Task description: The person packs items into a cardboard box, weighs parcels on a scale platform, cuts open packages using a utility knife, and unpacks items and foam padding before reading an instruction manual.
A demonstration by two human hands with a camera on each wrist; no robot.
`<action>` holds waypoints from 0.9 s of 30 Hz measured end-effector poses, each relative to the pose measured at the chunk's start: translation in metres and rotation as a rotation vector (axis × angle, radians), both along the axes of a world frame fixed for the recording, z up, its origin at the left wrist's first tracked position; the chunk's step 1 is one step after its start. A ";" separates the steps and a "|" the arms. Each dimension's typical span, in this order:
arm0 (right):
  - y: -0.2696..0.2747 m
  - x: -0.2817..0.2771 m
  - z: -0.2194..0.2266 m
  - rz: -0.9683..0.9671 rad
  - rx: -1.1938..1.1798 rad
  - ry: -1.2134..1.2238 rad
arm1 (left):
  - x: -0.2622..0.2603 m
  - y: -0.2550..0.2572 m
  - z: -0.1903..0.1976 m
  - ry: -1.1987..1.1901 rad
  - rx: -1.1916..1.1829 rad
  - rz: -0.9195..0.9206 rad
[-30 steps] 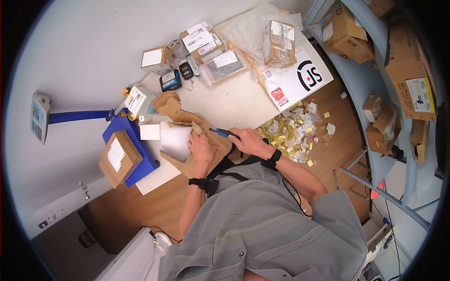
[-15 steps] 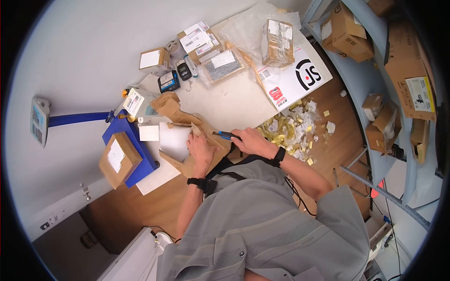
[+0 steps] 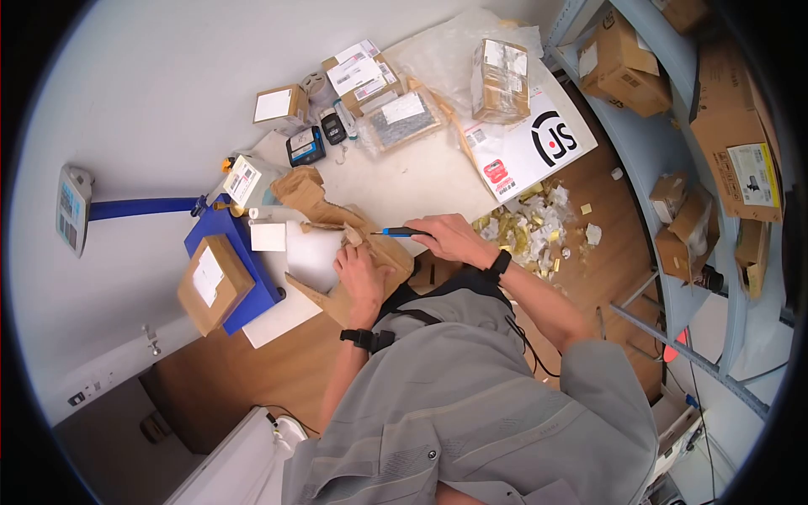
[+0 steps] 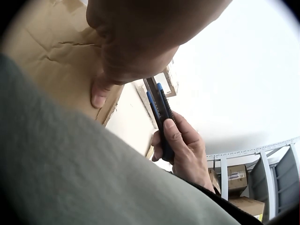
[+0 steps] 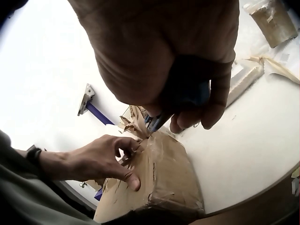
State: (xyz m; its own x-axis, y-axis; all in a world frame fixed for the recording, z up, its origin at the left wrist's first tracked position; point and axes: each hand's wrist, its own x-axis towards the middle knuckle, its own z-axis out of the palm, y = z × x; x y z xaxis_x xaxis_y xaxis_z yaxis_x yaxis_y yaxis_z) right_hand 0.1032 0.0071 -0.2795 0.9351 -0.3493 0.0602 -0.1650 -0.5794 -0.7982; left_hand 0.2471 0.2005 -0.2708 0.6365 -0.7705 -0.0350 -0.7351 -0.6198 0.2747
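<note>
A torn brown carton (image 3: 391, 257) lies at the table's near edge, with a white sheet-like piece (image 3: 310, 255) at its left. My left hand (image 3: 362, 278) grips the carton near its torn edge; in the right wrist view its thumb lies flat on the cardboard (image 5: 173, 173). My right hand (image 3: 459, 240) holds a blue and black utility knife (image 3: 402, 231), also seen in the left wrist view as a knife (image 4: 161, 117) in curled fingers. In the right wrist view the knife's tip is beside the torn flap (image 5: 136, 123); whether it touches is unclear.
Behind stand labelled parcels (image 3: 362, 76), a wrapped box (image 3: 501, 80), a small printer (image 3: 305, 146) and a white SF box (image 3: 539, 139). At left, a parcel (image 3: 216, 284) rests on a blue scale (image 3: 261, 290). Paper scraps (image 3: 526, 227) lie beyond the right hand; shelves (image 3: 648, 160) stand right.
My right hand has moved slightly up, and the knife now lies more level with its tip nearer the torn flap. My left hand stays on the carton, almost unmoved.
</note>
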 end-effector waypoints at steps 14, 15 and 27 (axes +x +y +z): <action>-0.028 0.026 -0.005 0.312 -0.257 0.115 | -0.008 0.010 -0.006 0.127 -0.099 0.042; -0.031 0.024 -0.006 0.332 -0.228 0.131 | -0.008 0.010 -0.007 0.128 -0.100 0.042; -0.039 0.026 -0.026 0.355 -0.151 0.160 | -0.006 0.015 -0.017 0.187 -0.147 0.003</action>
